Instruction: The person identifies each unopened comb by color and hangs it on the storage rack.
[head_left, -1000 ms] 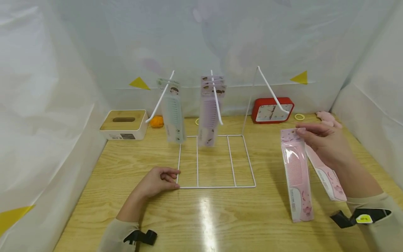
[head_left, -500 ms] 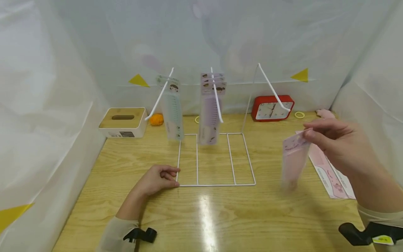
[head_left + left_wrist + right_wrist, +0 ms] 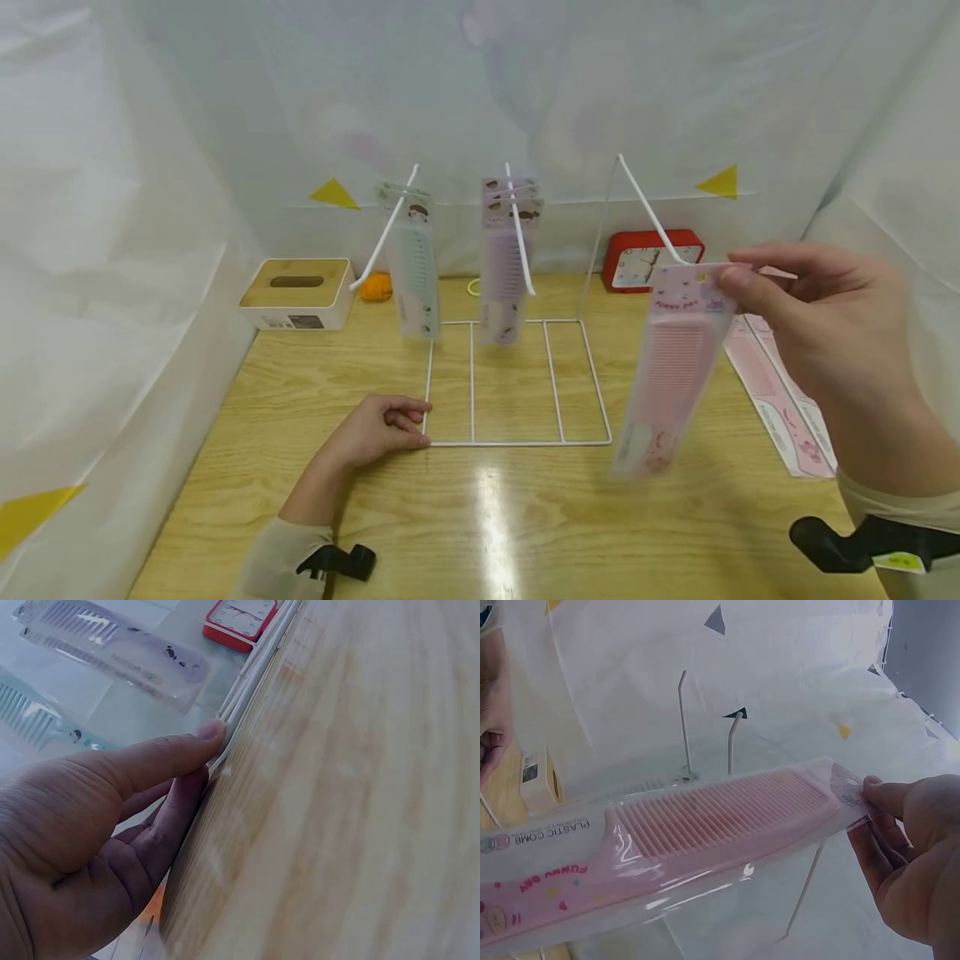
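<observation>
My right hand (image 3: 840, 333) pinches the top corner of a packaged pink comb (image 3: 673, 358) between thumb and fingers. The pack hangs tilted above the table, its header overlapping the tip of the rack's right prong (image 3: 651, 212) in the head view. In the right wrist view the pink comb (image 3: 720, 814) stretches across the frame. My left hand (image 3: 382, 429) holds the front left corner of the white wire display rack (image 3: 517, 443), thumb and fingertips on the wire (image 3: 244, 701). Packaged green combs (image 3: 417, 267) hang on the left prong, purple ones (image 3: 506, 267) on the middle one.
More packaged pink combs (image 3: 780, 408) lie on the table (image 3: 360, 517) at the right, partly behind my right hand. Along the back stand a tissue box (image 3: 296, 293), an orange ball-like thing (image 3: 377, 287) and a red clock (image 3: 628, 271). White sheeting (image 3: 285, 125) encloses the table.
My right hand has shifted right, then risen with the pink comb, which is now up by the right prong's tip. The left hand stays at the rack's corner.
</observation>
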### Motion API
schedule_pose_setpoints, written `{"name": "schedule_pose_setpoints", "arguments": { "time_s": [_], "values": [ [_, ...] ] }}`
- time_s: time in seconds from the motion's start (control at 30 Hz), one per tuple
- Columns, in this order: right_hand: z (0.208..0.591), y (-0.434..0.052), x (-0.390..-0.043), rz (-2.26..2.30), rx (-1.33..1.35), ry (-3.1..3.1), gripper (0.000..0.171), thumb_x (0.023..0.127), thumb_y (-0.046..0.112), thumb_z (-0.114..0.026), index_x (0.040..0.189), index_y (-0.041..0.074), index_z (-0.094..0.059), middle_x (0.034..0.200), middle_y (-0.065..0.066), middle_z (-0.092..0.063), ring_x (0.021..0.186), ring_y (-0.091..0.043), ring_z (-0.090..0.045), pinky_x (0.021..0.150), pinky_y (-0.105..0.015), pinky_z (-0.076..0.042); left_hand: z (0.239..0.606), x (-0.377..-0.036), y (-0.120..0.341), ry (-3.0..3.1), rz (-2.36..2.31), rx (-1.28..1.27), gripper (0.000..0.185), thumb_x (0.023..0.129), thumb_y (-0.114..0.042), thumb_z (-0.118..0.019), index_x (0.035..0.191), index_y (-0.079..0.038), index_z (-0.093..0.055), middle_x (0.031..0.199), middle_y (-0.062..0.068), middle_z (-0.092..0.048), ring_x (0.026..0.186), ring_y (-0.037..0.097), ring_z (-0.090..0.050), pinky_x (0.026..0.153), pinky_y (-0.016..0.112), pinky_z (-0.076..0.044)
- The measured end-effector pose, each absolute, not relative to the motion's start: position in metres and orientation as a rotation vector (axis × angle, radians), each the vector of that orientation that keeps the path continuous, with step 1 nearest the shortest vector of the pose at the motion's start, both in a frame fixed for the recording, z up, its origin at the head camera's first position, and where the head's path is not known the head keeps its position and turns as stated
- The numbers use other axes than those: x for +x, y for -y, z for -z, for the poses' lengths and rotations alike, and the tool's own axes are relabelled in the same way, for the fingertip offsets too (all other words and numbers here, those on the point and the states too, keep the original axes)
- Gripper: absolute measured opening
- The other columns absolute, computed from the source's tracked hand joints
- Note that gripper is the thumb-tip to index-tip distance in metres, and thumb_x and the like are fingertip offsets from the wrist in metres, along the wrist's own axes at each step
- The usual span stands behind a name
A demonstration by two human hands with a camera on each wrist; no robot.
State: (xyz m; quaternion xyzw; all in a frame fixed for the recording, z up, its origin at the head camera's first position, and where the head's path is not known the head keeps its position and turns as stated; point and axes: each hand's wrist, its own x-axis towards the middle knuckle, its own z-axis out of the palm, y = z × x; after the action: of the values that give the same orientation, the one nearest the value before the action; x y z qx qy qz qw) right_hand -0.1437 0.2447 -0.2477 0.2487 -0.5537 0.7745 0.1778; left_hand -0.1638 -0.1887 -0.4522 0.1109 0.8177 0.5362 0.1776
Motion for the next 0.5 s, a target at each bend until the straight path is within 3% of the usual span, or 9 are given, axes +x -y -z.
{"name": "schedule_pose_setpoints", "arguments": {
  "time_s": [0.5],
  "values": [
    [0.247, -0.245, -0.166, -2.079, 0.628, 1.802, 0.024, 0.084, -0.021, -0.065, 0.108, -0.020, -0.066, 0.091, -0.012, -0.076, 0.071, -0.019, -0.072, 0.072, -0.026, -0.060, 0.452, -0.163, 0.188, -2.313, -1.520, 0.321, 0.048, 0.081, -0.009, -0.083, 0.124, 0.003, -0.067, 0.105, 0.017, -0.070, 0.086, 0.016, -0.066, 0.072, 0.021, -0.054]
  ]
}}
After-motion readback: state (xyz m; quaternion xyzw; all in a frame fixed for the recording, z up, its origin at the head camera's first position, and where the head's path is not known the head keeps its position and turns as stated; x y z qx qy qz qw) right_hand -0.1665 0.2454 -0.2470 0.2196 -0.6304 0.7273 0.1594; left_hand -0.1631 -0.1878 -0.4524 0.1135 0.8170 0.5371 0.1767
